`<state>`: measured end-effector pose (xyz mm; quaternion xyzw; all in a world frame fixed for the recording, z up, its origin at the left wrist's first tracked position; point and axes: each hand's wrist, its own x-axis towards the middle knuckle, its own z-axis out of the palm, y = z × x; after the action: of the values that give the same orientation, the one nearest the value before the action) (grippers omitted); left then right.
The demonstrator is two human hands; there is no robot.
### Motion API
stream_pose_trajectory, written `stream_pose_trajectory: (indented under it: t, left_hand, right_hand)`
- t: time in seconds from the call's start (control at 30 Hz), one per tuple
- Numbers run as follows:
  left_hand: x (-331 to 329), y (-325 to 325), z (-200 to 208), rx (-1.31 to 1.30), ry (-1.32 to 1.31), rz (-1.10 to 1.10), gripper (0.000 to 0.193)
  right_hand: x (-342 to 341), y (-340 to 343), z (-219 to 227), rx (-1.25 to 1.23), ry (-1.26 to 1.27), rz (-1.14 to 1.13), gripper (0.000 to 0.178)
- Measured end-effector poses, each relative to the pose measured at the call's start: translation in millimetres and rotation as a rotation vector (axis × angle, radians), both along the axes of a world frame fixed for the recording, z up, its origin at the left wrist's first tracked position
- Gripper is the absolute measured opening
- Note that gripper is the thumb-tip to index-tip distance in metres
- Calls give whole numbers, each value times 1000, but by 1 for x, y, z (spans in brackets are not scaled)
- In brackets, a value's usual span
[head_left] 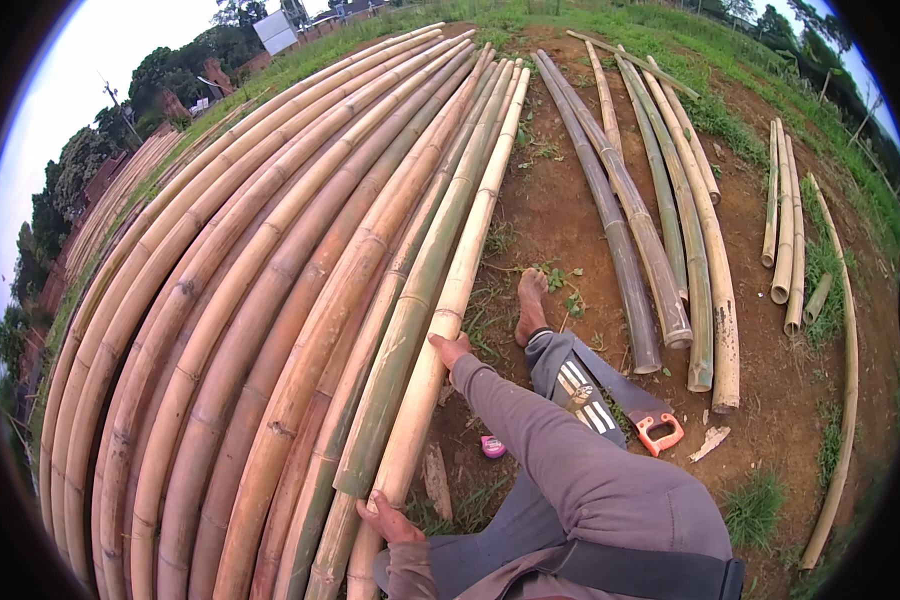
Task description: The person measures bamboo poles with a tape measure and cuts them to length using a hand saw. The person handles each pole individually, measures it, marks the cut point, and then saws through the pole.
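Well, the right hand and, nearer the body, the left hand clasp the pale pole edging the pile, already gathered leftward of the grip; rightward, loose poles lie apart, ungathered, the saw unheld.

Soft daylight is coming from a pale sky over bare reddish-brown soil, while green grass is bordering the far side, dark trees are lining the left, and a white panel is standing beyond.
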<state>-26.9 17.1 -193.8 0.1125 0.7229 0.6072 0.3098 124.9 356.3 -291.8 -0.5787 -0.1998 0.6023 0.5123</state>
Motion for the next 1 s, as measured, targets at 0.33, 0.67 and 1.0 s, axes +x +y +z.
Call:
stream_pose_trajectory:
  t: [0.33, 0.67, 1.0]
  left_hand:
    - [-17, -49, 24, 107, 44, 7, 69]
    - [-164, -271, 74, -169, 388, 342, 67]
    - [-142, -253, 91, -164, 379, 192, 62]
  right_hand:
    - [3, -57, 69, -41, 250, 151, 71]
    - [19, -154, 96, 42, 757, 163, 98]
    - [1, -297, 135, -233, 647, 241, 86]
